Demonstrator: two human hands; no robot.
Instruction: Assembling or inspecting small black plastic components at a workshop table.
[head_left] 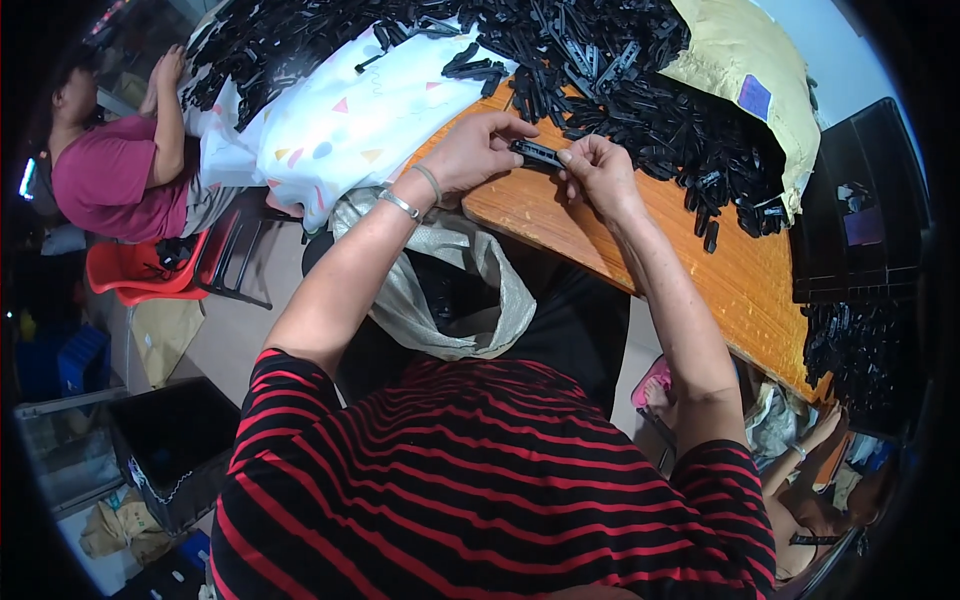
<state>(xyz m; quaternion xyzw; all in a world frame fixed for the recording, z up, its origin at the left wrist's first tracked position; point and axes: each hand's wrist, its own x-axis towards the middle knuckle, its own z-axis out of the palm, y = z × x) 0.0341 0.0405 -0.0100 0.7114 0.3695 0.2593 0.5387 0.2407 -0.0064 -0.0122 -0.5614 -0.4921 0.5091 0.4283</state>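
Note:
Between my two hands, just over the near edge of the wooden table (pixel 600 225), is a slim black plastic part (pixel 537 153) with a slotted side. My left hand (pixel 478 150) pinches its left end between thumb and fingers. At the other end, my right hand (pixel 600 172) grips it with thumb and forefinger. Right behind my hands spreads a large heap of similar black plastic parts (pixel 640 105). Some loose ones lie at the heap's near edge, one black part (pixel 711 237) apart from the rest.
A white patterned sheet (pixel 330 135) covers the table's left side. An open woven sack (pixel 510 300) sits at my lap. On the right stand a yellow sack (pixel 800 120) and a black bin (pixel 860 200). One person (pixel 120 170) sits at left beside a red chair (pixel 140 270); another's arm (pixel 815 435) shows lower right.

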